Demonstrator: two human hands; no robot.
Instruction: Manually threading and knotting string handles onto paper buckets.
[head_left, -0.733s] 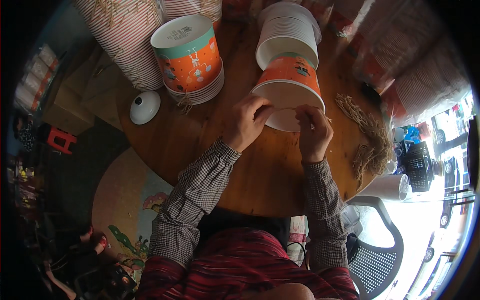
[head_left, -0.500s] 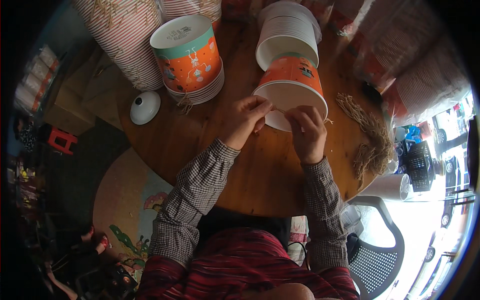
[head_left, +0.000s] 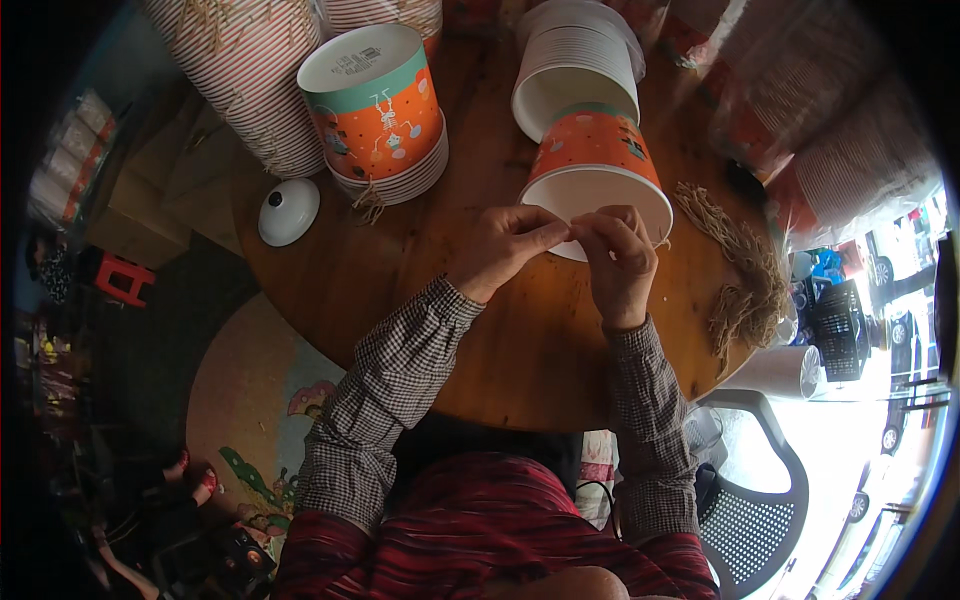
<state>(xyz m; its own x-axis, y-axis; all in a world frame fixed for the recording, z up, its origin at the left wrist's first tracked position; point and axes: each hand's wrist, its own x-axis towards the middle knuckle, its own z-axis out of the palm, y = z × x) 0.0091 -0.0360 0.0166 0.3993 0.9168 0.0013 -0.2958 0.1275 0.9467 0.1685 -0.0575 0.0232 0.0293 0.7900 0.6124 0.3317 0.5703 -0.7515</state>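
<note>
An orange paper bucket (head_left: 588,146) with a teal band lies on its side, its white mouth toward me. My left hand (head_left: 503,243) and my right hand (head_left: 620,258) meet in front of its rim. Both are closed in a pinch, fingertips touching, on a thin twine cord that the fingers mostly hide. A short twine end (head_left: 664,243) shows by the rim, right of my right hand. Behind the bucket lies a nested stack of white buckets (head_left: 575,80). Loose twine strands (head_left: 745,270) lie in a bundle to the right.
On the round wooden table (head_left: 380,290) stands another orange bucket (head_left: 385,125), upside down on a stack. A white knobbed lid (head_left: 290,215) lies near the left edge. Tall striped bucket stacks (head_left: 240,75) rise behind it. Plastic-wrapped stacks (head_left: 840,150) stand right; a grey chair (head_left: 760,500) is below.
My hands have come together, left moving right, so the cord between them is now mostly hidden. The orange bucket has shifted slightly right.
</note>
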